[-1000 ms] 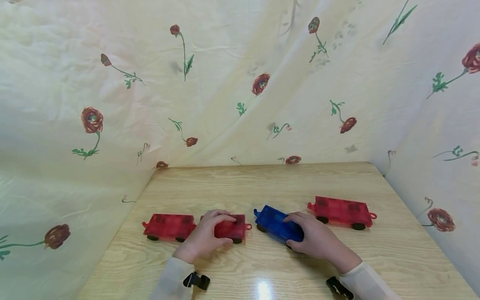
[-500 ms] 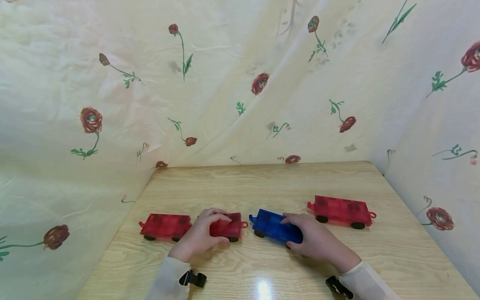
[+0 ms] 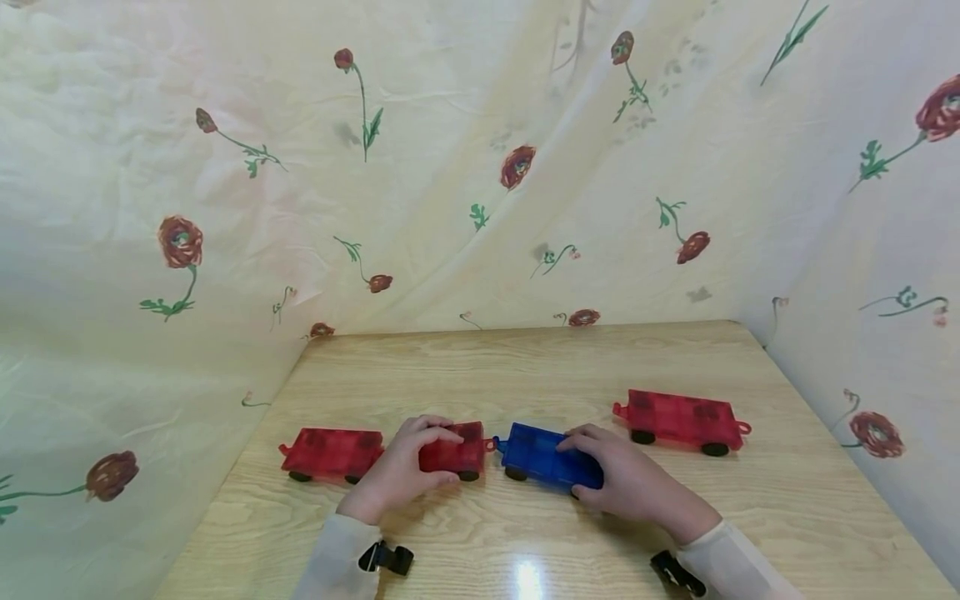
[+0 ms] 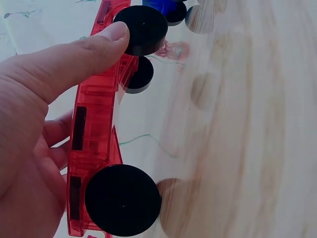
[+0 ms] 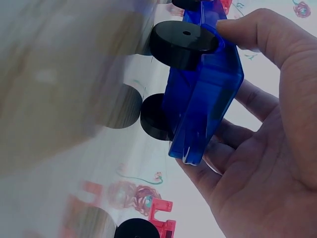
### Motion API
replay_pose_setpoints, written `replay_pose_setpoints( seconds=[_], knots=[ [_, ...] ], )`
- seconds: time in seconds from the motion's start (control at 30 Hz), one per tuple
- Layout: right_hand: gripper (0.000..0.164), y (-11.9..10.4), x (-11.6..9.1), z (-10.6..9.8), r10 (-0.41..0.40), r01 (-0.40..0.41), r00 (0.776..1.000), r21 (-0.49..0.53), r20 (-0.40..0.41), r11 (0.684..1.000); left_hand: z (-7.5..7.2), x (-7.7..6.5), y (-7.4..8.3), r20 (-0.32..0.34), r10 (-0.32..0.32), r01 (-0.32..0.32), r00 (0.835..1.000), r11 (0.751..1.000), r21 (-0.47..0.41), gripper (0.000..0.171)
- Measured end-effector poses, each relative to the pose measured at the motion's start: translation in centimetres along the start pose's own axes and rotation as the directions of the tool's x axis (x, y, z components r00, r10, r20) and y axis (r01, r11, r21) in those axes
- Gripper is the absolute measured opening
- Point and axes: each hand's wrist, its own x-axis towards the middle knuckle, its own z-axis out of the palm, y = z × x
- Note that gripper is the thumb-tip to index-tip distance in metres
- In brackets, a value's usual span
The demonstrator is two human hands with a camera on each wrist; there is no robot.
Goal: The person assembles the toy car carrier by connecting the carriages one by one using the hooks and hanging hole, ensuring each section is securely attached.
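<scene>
My left hand [image 3: 401, 471] grips a red see-through toy wagon [image 3: 453, 452] with black wheels, its thumb across the side in the left wrist view. A second red wagon [image 3: 333, 452] stands directly behind it on the left; the hand hides where the two meet. The right hand [image 3: 630, 477] holds a blue toy wagon [image 3: 534, 454] by its right end, thumb on the near side, fingers on the far side. The blue wagon's hook [image 3: 501, 444] meets the ring [image 3: 490, 445] of the held red wagon; whether it sits inside the ring is too small to tell.
Another red wagon [image 3: 678, 419], with a hook and a ring, stands apart beyond the right hand. All the wagons are on a wood-grain table [image 3: 525, 367]. Flower-patterned cloth [image 3: 420, 192] surrounds the table at the back and sides.
The blue wagon has come left and swung straighter, and its hook has reached the red wagon's ring. The left hand and both left red wagons have shifted slightly left.
</scene>
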Motion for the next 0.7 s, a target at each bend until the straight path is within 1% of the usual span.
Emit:
replay_pose_setpoints(
  seconds=[0.3,0.57,0.7],
  knots=[
    [0.047,0.02,-0.18,-0.1,-0.025,0.024,0.999,0.027,0.037,0.999,0.21,0.11,-0.1,0.013,0.034,-0.034,0.999,0.999,0.033,0.046],
    [0.048,0.09,-0.16,-0.04,-0.026,0.025,0.999,0.029,0.047,0.999,0.33,0.12,-0.14,0.024,0.03,-0.03,0.999,0.999,0.018,0.046],
    [0.048,0.15,-0.17,-0.01,-0.016,0.014,0.999,0.031,0.05,0.999,0.4,0.09,-0.28,0.024,0.027,-0.028,0.999,0.999,0.034,0.045]
  ],
)
